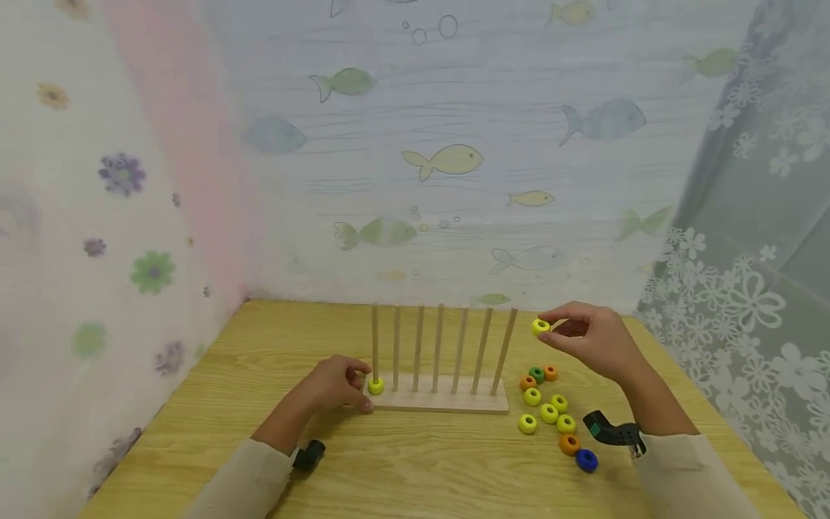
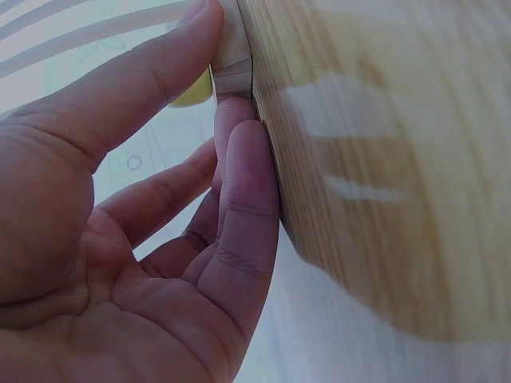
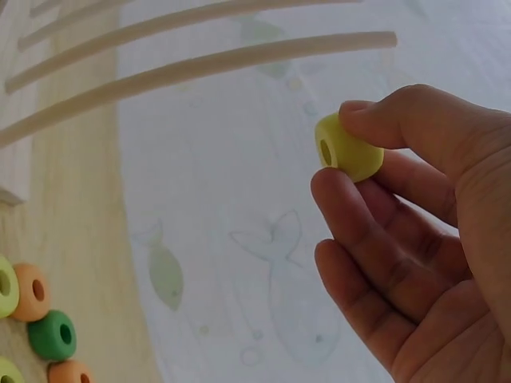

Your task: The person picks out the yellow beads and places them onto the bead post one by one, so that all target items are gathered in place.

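A wooden base point(image 1: 434, 404) carries a row of several upright pegs, and a yellow bead point(image 1: 376, 386) sits at the foot of the leftmost peg. The left hand point(image 1: 335, 386) grips the base's left end between thumb and fingers; the left wrist view shows this hand point(image 2: 176, 199) close, with part of the yellow bead point(image 2: 194, 89) behind the thumb. Raised to the right of the rightmost peg, the right hand point(image 1: 590, 339) pinches another yellow bead point(image 1: 540, 328). In the right wrist view that bead point(image 3: 349, 149) is between thumb and fingertips, apart from the pegs point(image 3: 215, 64).
Loose beads lie on the table right of the base: several yellow point(image 1: 548, 413), several orange point(image 1: 569, 444), one green point(image 1: 536, 374) and one blue point(image 1: 586, 460). Walls with fish and flower patterns stand behind and left; a flower-patterned curtain point(image 1: 765, 317) hangs at the right.
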{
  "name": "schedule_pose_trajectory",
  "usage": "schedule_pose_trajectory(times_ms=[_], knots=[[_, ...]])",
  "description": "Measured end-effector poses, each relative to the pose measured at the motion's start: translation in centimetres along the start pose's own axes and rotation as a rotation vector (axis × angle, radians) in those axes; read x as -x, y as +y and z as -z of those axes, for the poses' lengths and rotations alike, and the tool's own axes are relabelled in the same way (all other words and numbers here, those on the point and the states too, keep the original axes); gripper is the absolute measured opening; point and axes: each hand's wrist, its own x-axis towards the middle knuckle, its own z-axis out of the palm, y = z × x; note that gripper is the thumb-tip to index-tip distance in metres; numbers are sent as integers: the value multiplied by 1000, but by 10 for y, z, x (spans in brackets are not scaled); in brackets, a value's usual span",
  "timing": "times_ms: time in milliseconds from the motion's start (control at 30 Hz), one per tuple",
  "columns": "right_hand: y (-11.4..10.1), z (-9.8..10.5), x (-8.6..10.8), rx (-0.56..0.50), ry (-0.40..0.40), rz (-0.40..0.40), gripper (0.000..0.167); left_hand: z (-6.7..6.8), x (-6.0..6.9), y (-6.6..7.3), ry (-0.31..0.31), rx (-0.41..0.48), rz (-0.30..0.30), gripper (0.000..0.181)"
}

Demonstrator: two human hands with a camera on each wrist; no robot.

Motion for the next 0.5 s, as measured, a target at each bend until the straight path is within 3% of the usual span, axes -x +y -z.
schedule_pose_trajectory(times_ms=[500], knots=[[-17, 2, -10, 11, 59, 75, 24, 2, -2, -1, 6, -25, -2, 72]])
